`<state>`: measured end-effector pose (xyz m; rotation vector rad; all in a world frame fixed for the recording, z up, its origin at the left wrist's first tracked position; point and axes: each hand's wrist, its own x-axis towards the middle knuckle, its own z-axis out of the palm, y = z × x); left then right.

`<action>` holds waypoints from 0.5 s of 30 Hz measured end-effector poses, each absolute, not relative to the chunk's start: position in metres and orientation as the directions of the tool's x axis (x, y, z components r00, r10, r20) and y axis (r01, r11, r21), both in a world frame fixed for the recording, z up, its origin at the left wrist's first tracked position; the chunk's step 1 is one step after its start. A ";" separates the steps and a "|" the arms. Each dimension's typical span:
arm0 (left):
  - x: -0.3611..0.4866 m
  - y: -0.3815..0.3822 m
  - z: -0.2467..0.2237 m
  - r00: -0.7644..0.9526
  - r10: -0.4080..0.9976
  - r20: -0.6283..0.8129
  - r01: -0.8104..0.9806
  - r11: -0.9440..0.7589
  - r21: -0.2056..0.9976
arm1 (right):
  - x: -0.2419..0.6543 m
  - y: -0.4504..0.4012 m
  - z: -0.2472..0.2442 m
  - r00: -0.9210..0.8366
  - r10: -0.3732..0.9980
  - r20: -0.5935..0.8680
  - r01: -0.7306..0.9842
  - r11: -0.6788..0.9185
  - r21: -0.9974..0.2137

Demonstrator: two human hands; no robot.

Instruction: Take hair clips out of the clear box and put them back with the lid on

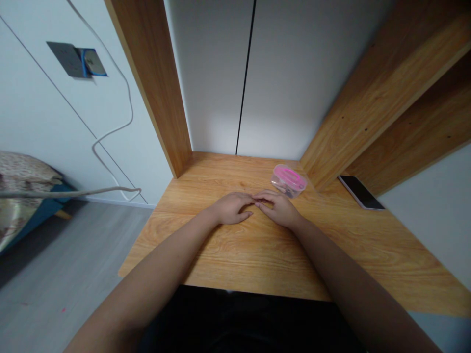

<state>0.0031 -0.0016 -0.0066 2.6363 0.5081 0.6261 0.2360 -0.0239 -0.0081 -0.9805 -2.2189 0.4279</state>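
My left hand rests on the wooden desk, palm down, its thumb apart from the fingers. My right hand lies beside it on the desk, and the fingertips of both hands touch or overlap. Nothing shows in either hand. Just behind my right hand stands a clear plastic box with a pink lid and small items inside that are too small to tell.
A phone lies at the right of the desk, near the wooden side panels. A white cable hangs at the left by the wall sockets. Patterned fabric shows at the far left.
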 end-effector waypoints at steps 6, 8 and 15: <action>0.003 0.000 -0.012 0.830 0.417 0.370 0.237 -0.865 0.443 | 0.236 -0.023 -0.009 -0.500 0.747 0.437 0.536 0.664 -0.521; 0.003 0.000 -0.012 0.830 0.415 0.372 0.234 -0.865 0.444 | 0.237 -0.022 -0.009 -0.500 0.750 0.432 0.537 0.660 -0.525; 0.003 0.000 -0.009 0.833 0.416 0.364 0.244 -0.868 0.433 | 0.236 -0.022 -0.011 -0.500 0.752 0.430 0.536 0.658 -0.529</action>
